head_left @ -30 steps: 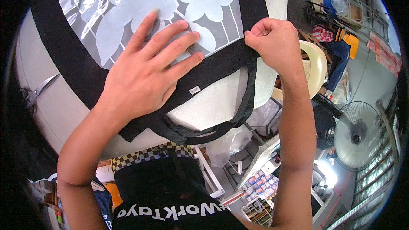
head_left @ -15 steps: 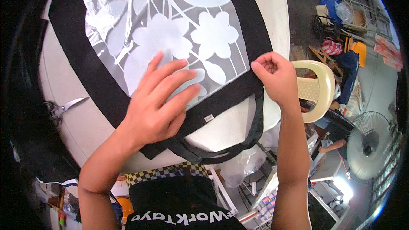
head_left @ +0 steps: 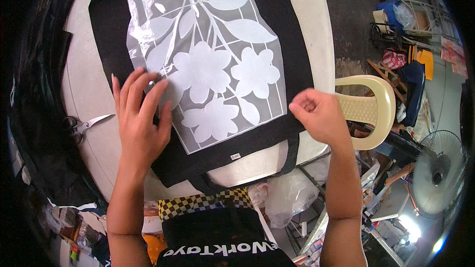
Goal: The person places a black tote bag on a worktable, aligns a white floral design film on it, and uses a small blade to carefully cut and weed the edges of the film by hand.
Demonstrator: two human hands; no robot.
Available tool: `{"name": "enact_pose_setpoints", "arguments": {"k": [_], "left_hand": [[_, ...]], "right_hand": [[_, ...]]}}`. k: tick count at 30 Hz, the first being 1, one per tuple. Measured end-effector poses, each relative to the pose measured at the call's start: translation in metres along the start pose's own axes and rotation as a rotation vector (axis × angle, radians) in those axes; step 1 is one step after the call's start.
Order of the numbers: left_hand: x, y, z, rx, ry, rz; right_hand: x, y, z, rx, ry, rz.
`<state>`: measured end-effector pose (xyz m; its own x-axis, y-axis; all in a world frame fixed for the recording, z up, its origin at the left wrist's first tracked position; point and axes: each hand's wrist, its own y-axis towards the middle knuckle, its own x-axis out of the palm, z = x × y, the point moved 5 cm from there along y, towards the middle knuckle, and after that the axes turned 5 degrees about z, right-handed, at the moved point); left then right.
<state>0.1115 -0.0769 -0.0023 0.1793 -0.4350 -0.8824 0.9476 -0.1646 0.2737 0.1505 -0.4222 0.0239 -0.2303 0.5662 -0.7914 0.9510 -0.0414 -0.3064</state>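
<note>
A black fabric tote bag (head_left: 297,59) lies flat, its handles toward me. On it rests a clear plastic sheet (head_left: 269,34) with a pale flower-and-leaf stencil pattern (head_left: 205,71); its left side is wavy and shiny. My left hand (head_left: 141,123) is open, with bent, separated fingertips over the sheet's left edge and the bag. Beside the sheet's lower right corner, my right hand (head_left: 321,116) is closed with curled fingers, low over the bag; whether anything is in the fingers is hidden. A small white label (head_left: 235,156) shows below the sheet.
Scissors (head_left: 86,126) lie partly opened on the white table (head_left: 79,79), left of the bag. A cream plastic chair (head_left: 383,111) stands against the table's right side. Farther right is a standing fan (head_left: 438,173). Clear plastic bags (head_left: 292,193) sit below the table's near edge.
My left hand has moved left from the sheet's lower middle to its left edge, uncovering the lower flower. My right hand stays near the lower right corner. The whole view has shifted slightly.
</note>
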Motion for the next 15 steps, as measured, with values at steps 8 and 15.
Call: {"name": "enact_pose_setpoints", "arguments": {"k": [8,15], "left_hand": [[0.022,0.064,0.051,0.161,-0.130,-0.079],[-0.005,0.004,-0.019,-0.012,-0.001,-0.121]], "right_hand": [[0.008,0.106,-0.057,-0.070,-0.028,-0.095],[0.017,0.121,-0.061,0.052,0.019,-0.271]]}}
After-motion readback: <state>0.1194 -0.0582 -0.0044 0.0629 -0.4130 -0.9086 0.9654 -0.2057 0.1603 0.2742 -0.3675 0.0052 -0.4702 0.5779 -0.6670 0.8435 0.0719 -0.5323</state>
